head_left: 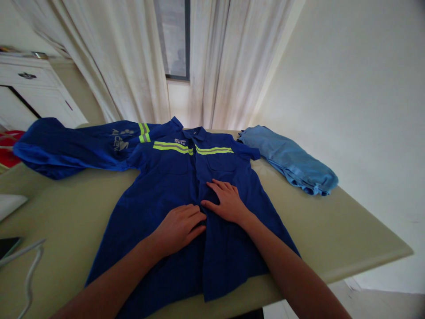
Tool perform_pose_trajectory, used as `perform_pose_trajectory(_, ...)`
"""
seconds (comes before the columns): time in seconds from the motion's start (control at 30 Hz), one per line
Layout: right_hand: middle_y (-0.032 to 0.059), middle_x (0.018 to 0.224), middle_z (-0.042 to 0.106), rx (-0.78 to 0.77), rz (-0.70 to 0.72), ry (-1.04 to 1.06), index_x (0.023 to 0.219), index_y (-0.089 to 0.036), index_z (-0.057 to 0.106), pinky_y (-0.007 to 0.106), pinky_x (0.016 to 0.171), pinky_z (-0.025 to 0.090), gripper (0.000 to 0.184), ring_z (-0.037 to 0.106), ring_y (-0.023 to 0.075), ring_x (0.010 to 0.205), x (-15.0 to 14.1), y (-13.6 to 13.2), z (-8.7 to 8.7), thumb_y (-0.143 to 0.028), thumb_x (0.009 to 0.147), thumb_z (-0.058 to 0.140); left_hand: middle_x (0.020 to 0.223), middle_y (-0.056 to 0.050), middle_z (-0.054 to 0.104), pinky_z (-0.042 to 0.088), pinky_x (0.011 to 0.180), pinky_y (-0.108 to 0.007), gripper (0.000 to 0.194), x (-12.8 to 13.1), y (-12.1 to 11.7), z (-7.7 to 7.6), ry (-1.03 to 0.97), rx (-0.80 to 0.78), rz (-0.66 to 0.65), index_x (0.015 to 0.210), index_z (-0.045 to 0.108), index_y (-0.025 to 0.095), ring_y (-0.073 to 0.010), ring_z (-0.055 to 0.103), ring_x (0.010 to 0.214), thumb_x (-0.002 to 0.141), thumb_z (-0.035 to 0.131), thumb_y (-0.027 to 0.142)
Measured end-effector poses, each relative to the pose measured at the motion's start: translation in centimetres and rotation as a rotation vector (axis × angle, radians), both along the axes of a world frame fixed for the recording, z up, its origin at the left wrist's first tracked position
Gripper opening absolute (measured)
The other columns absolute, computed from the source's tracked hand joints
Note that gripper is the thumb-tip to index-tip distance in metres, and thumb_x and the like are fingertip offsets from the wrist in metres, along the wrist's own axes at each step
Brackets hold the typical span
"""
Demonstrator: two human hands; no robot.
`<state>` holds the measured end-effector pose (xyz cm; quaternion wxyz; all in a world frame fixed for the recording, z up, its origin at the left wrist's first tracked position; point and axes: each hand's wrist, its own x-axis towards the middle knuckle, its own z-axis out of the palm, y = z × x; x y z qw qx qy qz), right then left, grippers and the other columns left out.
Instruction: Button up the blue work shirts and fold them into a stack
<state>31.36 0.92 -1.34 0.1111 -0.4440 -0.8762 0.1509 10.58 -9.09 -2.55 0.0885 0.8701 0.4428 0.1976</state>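
Observation:
A dark blue short-sleeved work shirt (166,177) lies front side up on the table, its collar at the far side and yellow-and-grey reflective strips across the chest. My left hand (181,226) is at the middle of the front, its bent fingers closed at the edge of the button strip. Just to the right and slightly farther up, my right hand (227,201) rests on the other front panel with fingers spread. The shirt's lower hem reaches the table's near edge. Its fastenings are too dark to make out.
Another dark blue garment (83,146) with a reflective band lies at the far left. A folded light blue garment (288,155) is at the right on the pale table (352,235). A white cable (29,270) runs over the left front. Curtains (122,57) hang behind.

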Motion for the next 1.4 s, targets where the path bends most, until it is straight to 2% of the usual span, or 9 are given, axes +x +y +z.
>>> perform_pose_trajectory(0.17,0.0135,0.163,0.045,0.012,-0.003,0.005,0.154,-0.026,0.050,0.055,0.118,0.030,0.075,0.040,0.0333,0.147,-0.1,-0.1,-0.3,-0.071,0.095,0.058,0.099,-0.005,0.070,0.050,0.083,-0.037,0.017,0.2,-0.1,-0.2,-0.021,0.076,0.016,0.115,0.065,0.022,-0.0215,0.064,0.091,0.101,0.058,0.026)
perform_pose_trajectory(0.43,0.0114,0.160,0.050,0.006,-0.042,0.004,0.151,-0.026,0.054,0.051,0.117,0.031,0.065,0.044,0.0304,0.145,-0.1,0.1,-0.2,-0.068,0.103,0.045,0.091,-0.006,0.073,0.049,0.077,-0.035,0.023,-0.3,-0.5,0.8,-0.039,0.271,-0.113,0.111,0.070,0.021,-0.0186,0.067,0.084,0.102,0.049,0.018)
perform_pose_trajectory(0.6,0.0099,0.164,0.045,0.091,-0.077,-0.086,0.155,-0.028,0.050,0.052,0.118,0.031,0.068,0.042,0.0321,0.146,0.5,0.8,-1.0,-0.070,0.101,0.046,0.072,-0.001,0.066,0.043,0.066,-0.035,0.018,0.3,-0.9,0.8,0.052,0.204,-0.260,0.100,0.070,0.021,-0.0171,0.061,0.067,0.101,0.052,0.023)
perform_pose_trajectory(0.73,0.0078,0.168,0.038,0.110,-0.108,-0.110,0.160,-0.031,0.043,0.053,0.120,0.029,0.073,0.036,0.0324,0.151,0.7,1.4,-1.9,-0.073,0.101,0.042,0.080,-0.002,0.066,0.044,0.072,-0.035,0.017,0.8,-1.1,1.4,-0.004,0.059,-0.276,0.102,0.070,0.022,-0.0182,0.061,0.076,0.094,0.055,0.020)
perform_pose_trajectory(0.9,0.0098,0.170,0.034,0.119,-0.164,-0.091,0.163,-0.030,0.038,0.051,0.122,0.026,0.075,0.033,0.0322,0.155,0.6,2.2,-2.6,-0.072,0.101,0.041,0.117,-0.009,0.070,0.046,0.096,-0.041,0.032,0.6,-0.7,1.9,-0.079,-0.009,-0.097,0.120,0.070,0.023,-0.0227,0.063,0.107,0.100,0.045,0.024)
perform_pose_trajectory(1.03,0.0117,0.169,0.035,0.143,-0.182,-0.037,0.164,-0.028,0.036,0.048,0.122,0.028,0.073,0.036,0.0300,0.154,0.5,2.7,-2.9,-0.069,0.103,0.040,0.162,-0.009,0.048,0.032,0.122,-0.048,0.053,0.6,0.4,0.2,0.052,-0.020,0.045,0.154,0.049,0.024,-0.0264,0.044,0.148,0.107,0.041,0.048)
perform_pose_trajectory(1.2,0.0122,0.164,0.044,0.142,-0.237,0.099,0.161,-0.023,0.039,0.045,0.120,0.034,0.067,0.044,0.0269,0.149,0.6,3.2,-2.7,-0.061,0.106,0.040,0.169,-0.007,0.037,0.027,0.128,-0.047,0.065,0.6,1.3,-1.6,0.118,-0.031,0.174,0.160,0.041,0.025,-0.0251,0.034,0.156,0.107,0.031,0.060)
perform_pose_trajectory(1.3,0.0126,0.160,0.050,0.135,-0.278,0.143,0.159,-0.019,0.043,0.043,0.119,0.037,0.063,0.047,0.0259,0.146,0.9,3.0,-2.4,-0.055,0.108,0.038,0.170,-0.010,0.034,0.028,0.128,-0.048,0.068,0.7,1.2,-1.7,0.119,-0.026,0.271,0.160,0.042,0.020,-0.0263,0.033,0.157,0.108,0.025,0.059)
perform_pose_trajectory(1.4,0.0128,0.158,0.052,0.140,-0.241,0.079,0.156,-0.019,0.048,0.044,0.120,0.036,0.061,0.048,0.0271,0.146,1.7,1.3,-2.2,-0.055,0.107,0.040,0.170,-0.010,0.033,0.028,0.128,-0.048,0.068,1.3,-0.4,-1.5,0.136,-0.051,0.274,0.161,0.041,0.021,-0.0265,0.032,0.157,0.108,0.024,0.059)
